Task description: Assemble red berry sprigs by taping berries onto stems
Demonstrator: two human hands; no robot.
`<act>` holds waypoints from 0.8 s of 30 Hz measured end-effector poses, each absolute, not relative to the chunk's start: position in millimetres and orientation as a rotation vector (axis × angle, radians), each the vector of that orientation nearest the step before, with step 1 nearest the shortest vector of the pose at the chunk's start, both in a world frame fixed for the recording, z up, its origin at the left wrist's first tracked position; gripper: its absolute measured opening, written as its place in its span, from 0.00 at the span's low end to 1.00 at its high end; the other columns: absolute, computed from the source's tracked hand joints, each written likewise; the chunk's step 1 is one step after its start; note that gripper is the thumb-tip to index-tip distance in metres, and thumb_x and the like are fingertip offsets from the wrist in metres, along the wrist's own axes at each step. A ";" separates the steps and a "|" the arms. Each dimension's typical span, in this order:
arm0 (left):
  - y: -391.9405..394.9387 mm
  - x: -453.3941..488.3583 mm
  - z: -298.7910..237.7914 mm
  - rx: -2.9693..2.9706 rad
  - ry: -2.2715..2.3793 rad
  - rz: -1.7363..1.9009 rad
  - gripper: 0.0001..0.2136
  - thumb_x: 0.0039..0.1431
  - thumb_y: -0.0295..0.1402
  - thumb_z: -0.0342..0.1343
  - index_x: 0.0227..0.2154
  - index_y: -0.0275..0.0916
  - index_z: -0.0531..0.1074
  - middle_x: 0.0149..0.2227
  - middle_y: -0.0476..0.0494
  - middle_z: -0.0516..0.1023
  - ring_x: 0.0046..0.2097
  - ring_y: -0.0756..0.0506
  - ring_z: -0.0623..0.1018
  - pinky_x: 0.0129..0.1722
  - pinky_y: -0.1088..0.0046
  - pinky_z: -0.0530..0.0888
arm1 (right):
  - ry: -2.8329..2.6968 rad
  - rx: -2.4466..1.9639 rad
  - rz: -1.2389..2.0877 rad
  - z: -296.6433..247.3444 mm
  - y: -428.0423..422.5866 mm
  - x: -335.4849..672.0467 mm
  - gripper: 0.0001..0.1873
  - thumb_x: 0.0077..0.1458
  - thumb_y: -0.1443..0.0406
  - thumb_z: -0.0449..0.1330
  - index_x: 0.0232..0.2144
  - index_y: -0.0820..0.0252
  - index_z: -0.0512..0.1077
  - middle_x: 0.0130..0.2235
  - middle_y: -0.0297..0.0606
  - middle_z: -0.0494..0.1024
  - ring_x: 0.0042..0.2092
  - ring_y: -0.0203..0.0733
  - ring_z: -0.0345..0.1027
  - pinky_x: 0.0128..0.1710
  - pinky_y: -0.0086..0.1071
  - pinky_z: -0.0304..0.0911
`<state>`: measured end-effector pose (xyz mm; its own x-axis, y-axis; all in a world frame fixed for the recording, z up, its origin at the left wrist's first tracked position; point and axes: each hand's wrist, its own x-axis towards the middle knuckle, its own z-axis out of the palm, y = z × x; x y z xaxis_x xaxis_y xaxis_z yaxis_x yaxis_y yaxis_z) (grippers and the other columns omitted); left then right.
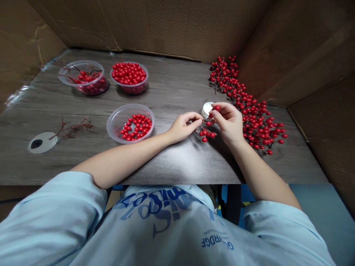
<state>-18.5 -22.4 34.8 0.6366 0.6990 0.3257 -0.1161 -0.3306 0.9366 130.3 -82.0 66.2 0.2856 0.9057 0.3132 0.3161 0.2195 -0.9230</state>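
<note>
My left hand (183, 126) is closed in a pinch on the stem of a small sprig with red berries (206, 135). Just to its right, my right hand (229, 121) pinches a red berry (217, 108) between thumb and fingertips at the upper part of the sprig. Whether that berry is still joined to its twig I cannot tell. Several more berries hang below, between the two hands. Behind my right fingertips stands a small white round container (207, 109), partly hidden. To the left of my left hand sits a clear plastic bowl (111, 127) with loose red berries (138, 126).
A heap of berry branches (249, 111) lies along the right side. At the back left are a bowl of berries and twigs (62, 79) and a full berry bowl (130, 74). Bare twigs (74, 126) rest by a round lid (50, 144). Cardboard walls (166, 26) surround the table.
</note>
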 end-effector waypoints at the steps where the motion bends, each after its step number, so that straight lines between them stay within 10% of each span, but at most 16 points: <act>1: -22.4 -18.2 34.5 1.715 0.481 0.902 0.06 0.55 0.33 0.51 0.28 0.35 0.69 0.29 0.48 0.73 0.30 0.53 0.70 0.31 0.77 0.66 | -1.280 -1.339 0.598 65.5 -81.6 131.3 0.08 0.51 0.62 0.60 0.35 0.54 0.70 0.30 0.34 0.73 0.30 0.38 0.69 0.26 0.32 0.66; 24: -22.2 -21.6 37.9 1.598 0.435 0.843 0.07 0.54 0.34 0.53 0.27 0.35 0.68 0.26 0.49 0.71 0.27 0.54 0.67 0.30 0.77 0.66 | -2.074 -1.300 0.035 74.7 -85.5 155.2 0.14 0.58 0.65 0.51 0.43 0.51 0.73 0.36 0.39 0.74 0.38 0.40 0.68 0.38 0.34 0.66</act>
<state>-21.6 -22.2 37.9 0.6659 0.6931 0.2762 -0.1767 -0.2131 0.9609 155.2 -85.5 74.7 -0.2698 0.8052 0.5282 0.7867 0.5006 -0.3613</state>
